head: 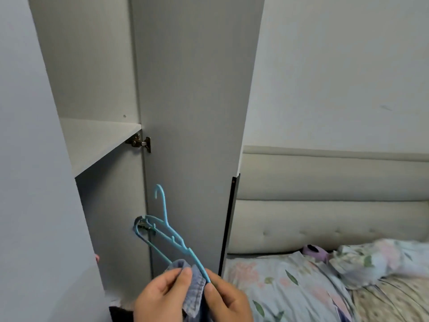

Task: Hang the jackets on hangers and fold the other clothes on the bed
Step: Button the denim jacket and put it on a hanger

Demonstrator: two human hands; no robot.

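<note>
Low before the wardrobe door (197, 112), holding a blue hanger (172, 241) tilted, hook uppermost, its near arm poked into a fold of denim garment (196, 284). Pinching that fold with the left hand (160, 297); pinching the hanger's arm tip with the right hand (228, 298), both clenched on their loads. Probably limp, thick, fairly heavy denim against light, springy, smooth plastic: likely to slide. Better gripped at the collar or shoulder seam, steadying the hanger near its neck.
</note>
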